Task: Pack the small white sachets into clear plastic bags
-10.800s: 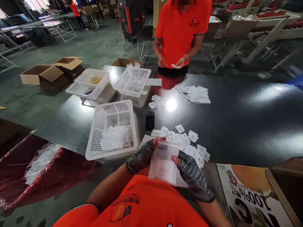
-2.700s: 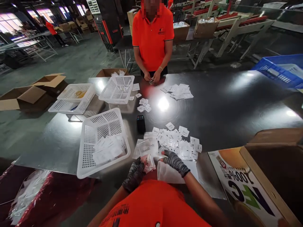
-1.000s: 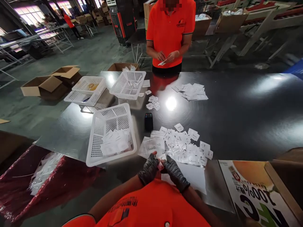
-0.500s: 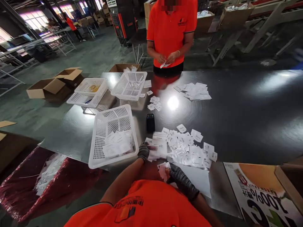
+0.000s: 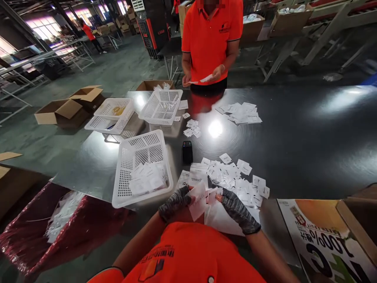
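Observation:
My left hand (image 5: 176, 202), in a grey fingerless glove, pinches a printed white paper sleeve (image 5: 196, 201) in front of my chest. Close to its right edge, my gloved right hand (image 5: 238, 207) grips a small white packet (image 5: 213, 194) with a pinkish tint; the two pieces meet, and I cannot tell whether one is inside the other. Beyond my hands lies a stack of larger white sleeves (image 5: 198, 173). A loose heap of small white packets (image 5: 226, 175) spreads to the right of it. A plain white sheet (image 5: 224, 220) lies under my right hand.
A white perforated basket (image 5: 169, 173) with packets stands at left, more baskets (image 5: 178, 98) behind it. A black handheld device (image 5: 187, 152) lies mid-table. Across the table a person (image 5: 212, 43) holds white papers near another paper pile (image 5: 243, 113). A printed carton (image 5: 312, 232) sits at right.
My left hand has come off the stack with a white sleeve. My right hand has risen to meet it with the small packet. The person opposite has drawn their hands apart.

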Available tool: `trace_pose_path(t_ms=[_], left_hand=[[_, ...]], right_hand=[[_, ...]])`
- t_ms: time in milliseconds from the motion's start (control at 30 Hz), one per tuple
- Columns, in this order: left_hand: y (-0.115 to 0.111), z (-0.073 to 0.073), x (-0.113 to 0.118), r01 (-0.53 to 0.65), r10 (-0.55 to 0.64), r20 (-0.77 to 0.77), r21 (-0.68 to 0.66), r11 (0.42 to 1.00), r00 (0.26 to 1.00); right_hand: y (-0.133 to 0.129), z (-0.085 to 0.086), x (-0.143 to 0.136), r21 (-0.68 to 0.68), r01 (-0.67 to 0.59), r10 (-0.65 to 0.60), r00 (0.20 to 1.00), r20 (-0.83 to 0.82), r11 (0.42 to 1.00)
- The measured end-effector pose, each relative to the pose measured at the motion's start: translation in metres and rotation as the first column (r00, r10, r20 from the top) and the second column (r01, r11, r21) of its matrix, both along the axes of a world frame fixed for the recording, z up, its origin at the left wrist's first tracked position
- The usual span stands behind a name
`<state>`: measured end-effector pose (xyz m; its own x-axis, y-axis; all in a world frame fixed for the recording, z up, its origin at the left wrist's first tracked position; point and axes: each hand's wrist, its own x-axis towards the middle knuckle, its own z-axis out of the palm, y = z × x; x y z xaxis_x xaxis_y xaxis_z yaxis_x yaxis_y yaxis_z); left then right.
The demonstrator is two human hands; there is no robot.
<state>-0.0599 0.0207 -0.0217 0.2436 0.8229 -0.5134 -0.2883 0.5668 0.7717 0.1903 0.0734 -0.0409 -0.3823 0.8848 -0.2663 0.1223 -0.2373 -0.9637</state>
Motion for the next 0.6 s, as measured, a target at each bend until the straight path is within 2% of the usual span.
trace_pose_path(t_ms=[133,200,267,300,367,433,500,600], left_hand=[[0.002,0.014,-0.003,0.049,-0.049,0.004,0.072,0.996,0.999],[0.002,0.016,0.000,-0.021,0.019,0.032,0.088,0.996,0.999],[-0.001,0.019,0.005,-0.108,0.102,0.153,0.033,0.994,0.983],[-0.002,0.021,0.008,-0.109,0.109,0.235,-0.013,0.994,0.966],[-0.008,0.024,0.013,-0.011,0.042,0.379,-0.084,0.996,0.924],[-0.013,0.026,0.016,0.109,-0.056,0.436,-0.099,0.989,0.898],[-0.018,0.027,0.018,0.150,-0.105,0.398,-0.082,0.985,0.911],[-0.018,0.031,0.019,0.107,-0.110,0.188,0.022,0.994,0.976]], right_hand=[[-0.008,0.010,-0.018,0.062,-0.156,0.162,0.980,-0.112,0.986],[-0.014,0.011,-0.025,0.105,-0.162,0.177,0.973,-0.150,0.981],[-0.018,0.010,-0.026,0.127,-0.130,0.149,0.977,-0.153,0.983],[-0.020,0.010,-0.025,0.138,-0.112,0.132,0.981,-0.145,0.984],[-0.022,0.012,-0.019,0.157,-0.068,0.086,0.990,-0.111,0.985],[-0.024,0.017,-0.013,0.161,-0.059,0.073,0.994,-0.077,0.985],[-0.026,0.023,-0.010,0.155,-0.111,0.122,0.991,-0.063,0.982],[-0.028,0.029,-0.008,0.200,-0.157,0.163,0.987,-0.011,0.967]])
